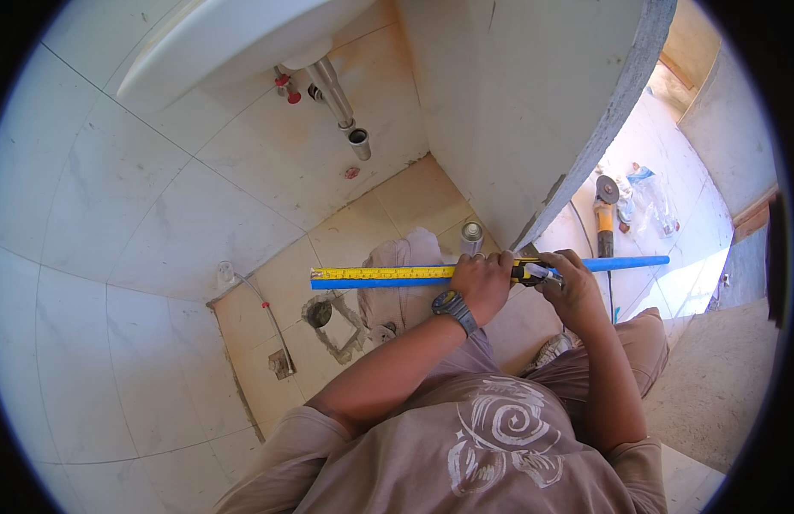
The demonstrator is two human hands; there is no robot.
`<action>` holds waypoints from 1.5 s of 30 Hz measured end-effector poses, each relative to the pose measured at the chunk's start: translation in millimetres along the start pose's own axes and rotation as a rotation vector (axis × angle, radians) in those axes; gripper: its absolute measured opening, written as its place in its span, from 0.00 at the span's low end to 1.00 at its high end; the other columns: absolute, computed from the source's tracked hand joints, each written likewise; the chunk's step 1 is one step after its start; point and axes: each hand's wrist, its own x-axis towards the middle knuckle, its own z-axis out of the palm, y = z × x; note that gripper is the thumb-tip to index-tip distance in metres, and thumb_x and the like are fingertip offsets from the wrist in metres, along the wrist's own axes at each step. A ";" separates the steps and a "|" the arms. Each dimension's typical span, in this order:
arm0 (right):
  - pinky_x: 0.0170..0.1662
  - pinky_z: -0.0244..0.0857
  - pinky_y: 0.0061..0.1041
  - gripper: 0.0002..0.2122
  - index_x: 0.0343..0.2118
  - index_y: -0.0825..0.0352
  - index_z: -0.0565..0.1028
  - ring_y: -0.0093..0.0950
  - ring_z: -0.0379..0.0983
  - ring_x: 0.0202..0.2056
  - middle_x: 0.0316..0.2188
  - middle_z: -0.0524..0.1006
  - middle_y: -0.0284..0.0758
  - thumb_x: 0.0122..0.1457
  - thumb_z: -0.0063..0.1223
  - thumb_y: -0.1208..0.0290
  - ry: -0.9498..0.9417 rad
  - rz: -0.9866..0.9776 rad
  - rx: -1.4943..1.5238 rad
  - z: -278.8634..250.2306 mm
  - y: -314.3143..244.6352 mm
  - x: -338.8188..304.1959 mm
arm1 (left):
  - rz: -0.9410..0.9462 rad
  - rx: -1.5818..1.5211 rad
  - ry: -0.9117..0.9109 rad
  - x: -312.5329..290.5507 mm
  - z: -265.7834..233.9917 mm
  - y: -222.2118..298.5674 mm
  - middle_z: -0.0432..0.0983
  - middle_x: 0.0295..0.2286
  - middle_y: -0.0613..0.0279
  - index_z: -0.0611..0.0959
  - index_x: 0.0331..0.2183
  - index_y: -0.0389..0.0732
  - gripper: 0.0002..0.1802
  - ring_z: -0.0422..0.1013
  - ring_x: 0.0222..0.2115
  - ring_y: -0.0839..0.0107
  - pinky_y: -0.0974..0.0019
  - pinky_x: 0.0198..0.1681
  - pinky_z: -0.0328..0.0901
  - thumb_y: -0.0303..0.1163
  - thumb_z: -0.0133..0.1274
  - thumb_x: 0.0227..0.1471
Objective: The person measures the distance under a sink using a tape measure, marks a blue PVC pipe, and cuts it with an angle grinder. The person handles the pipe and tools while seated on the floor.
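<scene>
A slim blue pipe [632, 262] lies across in front of me, its left end out over the floor. Along its left part runs the yellow blade [380, 273] of a tape measure, drawn out nearly to that end. My left hand [484, 285], with a watch at the wrist, is closed round pipe and blade together. Close to its right, my right hand [577, 293] grips the black and yellow tape measure case [530, 272] against the pipe. The fingers partly hide the case, and I cannot tell whether the right hand also holds the pipe.
A white washbasin [230, 47] with a metal drainpipe [335, 96] hangs at the far left. A cut-out hole [318, 314] and a hose [277, 328] are in the floor. A spray can [471, 237] stands by the partition [577, 184]; an angle grinder [605, 214] lies beyond it.
</scene>
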 end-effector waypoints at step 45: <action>0.47 0.77 0.41 0.15 0.47 0.69 0.82 0.45 0.83 0.42 0.39 0.85 0.44 0.56 0.64 0.72 -0.027 -0.622 0.356 122.7 -131.5 38.3 | -0.033 0.007 0.110 5.0 14.4 -1.9 0.83 0.26 0.59 0.78 0.36 0.45 0.05 0.82 0.30 0.59 0.52 0.35 0.69 0.33 0.56 0.58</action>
